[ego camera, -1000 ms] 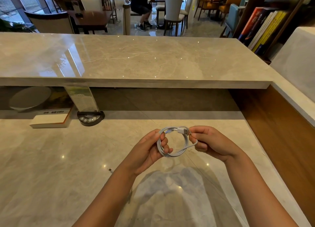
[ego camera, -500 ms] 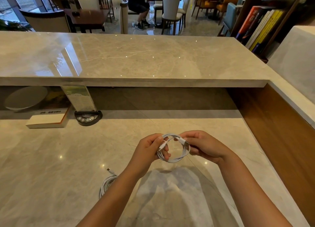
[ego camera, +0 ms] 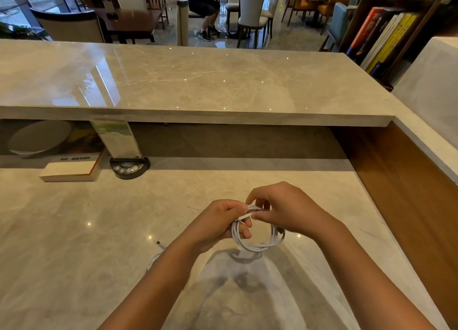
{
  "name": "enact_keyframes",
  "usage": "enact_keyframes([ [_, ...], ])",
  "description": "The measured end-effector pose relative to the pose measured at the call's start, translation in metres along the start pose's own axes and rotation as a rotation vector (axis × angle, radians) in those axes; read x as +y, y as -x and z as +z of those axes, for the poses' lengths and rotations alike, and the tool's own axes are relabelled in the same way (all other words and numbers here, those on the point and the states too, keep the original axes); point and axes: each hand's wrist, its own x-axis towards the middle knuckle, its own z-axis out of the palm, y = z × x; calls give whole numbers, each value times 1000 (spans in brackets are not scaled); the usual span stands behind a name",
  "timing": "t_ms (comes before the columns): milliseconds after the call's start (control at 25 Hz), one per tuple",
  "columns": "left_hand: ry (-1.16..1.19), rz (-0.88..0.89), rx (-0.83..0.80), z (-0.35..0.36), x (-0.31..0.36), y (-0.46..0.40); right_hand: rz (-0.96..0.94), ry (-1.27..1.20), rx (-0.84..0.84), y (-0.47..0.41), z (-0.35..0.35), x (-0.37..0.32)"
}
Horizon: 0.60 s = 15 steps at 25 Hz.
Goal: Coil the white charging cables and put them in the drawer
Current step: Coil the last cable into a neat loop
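A white charging cable (ego camera: 257, 233), wound into a loose round coil, is hanging in the air just above the pale marble desk (ego camera: 74, 243), held between both hands. The left hand (ego camera: 218, 225) is gripping the coil's left side, its fingers (ego camera: 244, 234) curling through the loop and closed around the strands. The right hand (ego camera: 285, 208) is sitting over the top right of the coil, thumb and forefinger pinching a short end of the cable near the top while the other fingers are arching above it. The coil's shadow is falling on the desk right under it.

A second white cable (ego camera: 155, 260) is lying on the desk beside the left forearm, mostly hidden by it, with its plug (ego camera: 158, 243) poking out toward the back. Farther back on the left, a thick book (ego camera: 71, 168) is lying flat, and just to its right a dark round base (ego camera: 130, 167) is holding an upright card stand (ego camera: 116, 139). A raised marble counter (ego camera: 198, 82) is running across behind the desk, and beyond it chairs and tables are showing, with shelved books (ego camera: 381, 39) at the right.
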Motion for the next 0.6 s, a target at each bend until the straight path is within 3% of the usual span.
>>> enact_keyframes([
  [160, 668, -115, -10, -5, -4, -4, -31, -16, 191, -1, 13, 5],
  [240, 837, -92, -11, -2, -12, -2, 50, -148, 275, -1, 19, 10],
  [400, 694, 78, 71, 11, -19, 2, 202, -282, 340, -2, 30, 15],
  [600, 503, 114, 127, 10, -16, 2, 253, -354, 601, -6, 30, 7],
])
